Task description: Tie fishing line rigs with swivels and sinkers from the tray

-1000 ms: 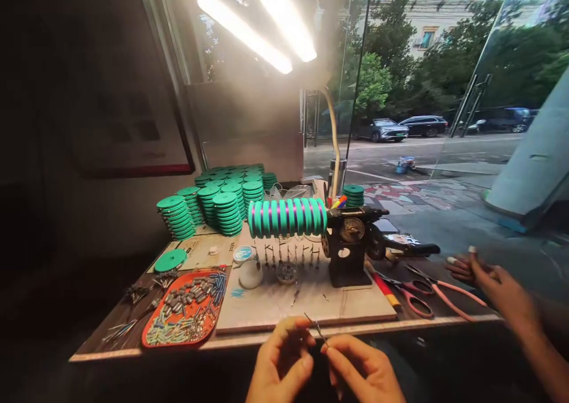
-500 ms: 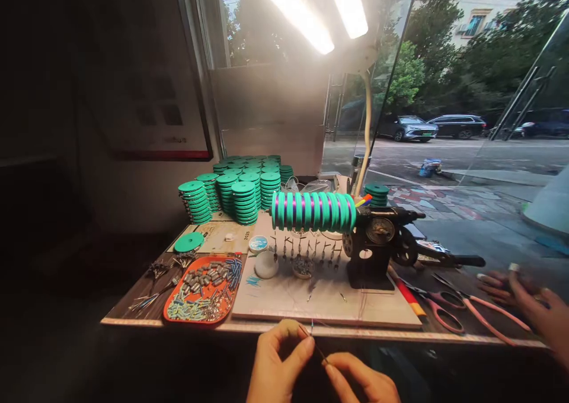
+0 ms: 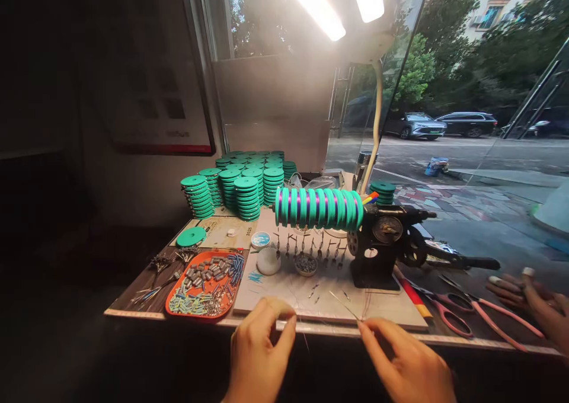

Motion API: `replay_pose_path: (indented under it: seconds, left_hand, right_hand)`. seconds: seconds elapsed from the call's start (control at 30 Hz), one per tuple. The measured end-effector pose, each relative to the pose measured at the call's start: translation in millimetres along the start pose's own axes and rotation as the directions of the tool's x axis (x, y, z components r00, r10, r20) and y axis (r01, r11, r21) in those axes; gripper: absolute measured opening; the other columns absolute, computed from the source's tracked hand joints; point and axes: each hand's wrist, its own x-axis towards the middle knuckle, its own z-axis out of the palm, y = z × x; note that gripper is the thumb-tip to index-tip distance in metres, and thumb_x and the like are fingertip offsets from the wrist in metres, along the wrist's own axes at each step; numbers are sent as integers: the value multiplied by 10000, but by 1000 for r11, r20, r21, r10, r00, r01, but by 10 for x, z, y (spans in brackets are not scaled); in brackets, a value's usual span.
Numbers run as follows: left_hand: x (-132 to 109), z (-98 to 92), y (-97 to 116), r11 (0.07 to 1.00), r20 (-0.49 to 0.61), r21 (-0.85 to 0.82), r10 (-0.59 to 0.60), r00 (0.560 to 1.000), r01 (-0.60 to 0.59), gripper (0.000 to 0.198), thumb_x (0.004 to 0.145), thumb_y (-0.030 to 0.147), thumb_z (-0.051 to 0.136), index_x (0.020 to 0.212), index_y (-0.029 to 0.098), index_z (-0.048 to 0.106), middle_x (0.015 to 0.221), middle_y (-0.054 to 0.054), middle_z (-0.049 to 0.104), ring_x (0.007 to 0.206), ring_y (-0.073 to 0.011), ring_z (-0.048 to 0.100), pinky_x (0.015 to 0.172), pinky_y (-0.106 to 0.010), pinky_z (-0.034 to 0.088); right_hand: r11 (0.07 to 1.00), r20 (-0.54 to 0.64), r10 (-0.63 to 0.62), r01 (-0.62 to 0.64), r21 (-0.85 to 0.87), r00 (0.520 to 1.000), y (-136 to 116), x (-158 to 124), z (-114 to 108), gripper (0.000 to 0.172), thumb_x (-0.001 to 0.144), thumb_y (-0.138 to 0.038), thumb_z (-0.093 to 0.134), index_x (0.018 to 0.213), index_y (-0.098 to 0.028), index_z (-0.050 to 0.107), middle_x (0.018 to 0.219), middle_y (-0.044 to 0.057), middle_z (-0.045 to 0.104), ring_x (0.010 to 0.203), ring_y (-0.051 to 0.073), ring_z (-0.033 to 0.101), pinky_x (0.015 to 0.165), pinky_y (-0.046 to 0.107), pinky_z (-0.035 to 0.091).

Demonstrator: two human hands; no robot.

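My left hand (image 3: 260,346) is closed in a pinch in front of the board's near edge, a thin line (image 3: 305,335) trailing from its fingertips. To the right, my right hand (image 3: 404,355) pinches a thin needle-like tool (image 3: 344,305) that points up and left over the pale board (image 3: 275,299). Above, a row of green foam line spools (image 3: 317,207) wound with purple line sits on the shaft of a black hand-crank winder (image 3: 377,255). Small metal fittings (image 3: 320,246) dangle below the spools. A few small fittings (image 3: 313,290) lie on the board.
An orange tray (image 3: 169,302) of sinkers and small tubes sits left, with stacked green spools (image 3: 246,198) behind. A round dish (image 3: 306,266) holds small metal parts. Scissors (image 3: 453,320) and pink-handled pliers (image 3: 507,326) lie right, near another person's hand (image 3: 540,302).
My hands have moved apart; the right went right and up with the needle-like tool, the left slightly left and up. The view has shifted a little.
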Motion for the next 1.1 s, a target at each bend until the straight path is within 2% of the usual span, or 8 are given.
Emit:
replay_pose_path:
  seconds: [0.13,0.33,0.63,0.8,0.9,0.97,1.03,1.1]
  left_hand:
    - [219,-5,38,966,29,257,10,1000,-17,131,813,190,473,819,207,603,869,-34,591,744,-186,575,637,-282,382]
    - [463,272,135,839,42,541,54,998,-68,147,801,181,497,867,204,627,869,-52,575,832,-232,546,708,-344,374]
    - [499,416,83,820,65,571,6,998,-42,156,805,147,468,799,172,622,841,-74,585,842,-260,546,731,-394,354]
    - [437,336,110,854,89,519,-4,996,-43,199,824,106,401,793,158,591,852,-81,574,836,-253,533,742,-395,354]
    - [265,160,106,941,149,335,7,989,-58,159,844,139,402,781,177,543,838,-44,560,814,-203,522,736,-335,365]
    - [114,40,76,1000,210,2,-27,977,27,151,862,225,413,764,179,518,794,-30,548,787,-186,507,726,-306,372]
    - [-26,-44,19,910,293,-368,-83,953,193,200,845,339,459,743,174,510,738,-20,526,743,-175,483,696,-285,380]
    - [-137,-83,-63,741,371,-583,-124,920,335,261,788,414,542,718,164,509,694,-5,496,686,-149,452,645,-254,377]
  right_hand:
    - [984,17,-24,27,-174,1000,-60,198,119,380,886,-369,321,640,-234,577,573,-12,610,456,142,561,434,247,327]
    - [967,58,-11,26,-252,998,-75,253,255,251,844,-331,403,684,-241,574,596,-16,617,490,164,575,446,251,315]
    - [990,32,-21,25,-137,999,-35,240,244,320,868,-389,361,741,-222,602,645,10,625,494,146,573,424,243,343]
    - [995,-60,-68,63,-81,996,-111,235,147,331,892,-359,327,752,-209,586,678,26,588,570,170,587,464,262,395]
    - [970,-171,-222,236,65,960,-200,236,49,218,882,-273,395,830,-181,585,767,59,584,687,170,591,592,272,460]
    - [895,-214,-393,426,133,894,-302,251,13,166,868,-187,431,912,-162,589,871,87,598,818,177,585,709,286,471]
    - [785,-226,-560,598,162,797,-429,282,14,225,888,-155,389,980,-155,594,966,93,617,952,200,558,821,330,446]
    - [689,-209,-674,705,170,709,-555,321,39,316,924,-158,298,1007,-144,602,963,69,645,1005,214,542,898,368,402]
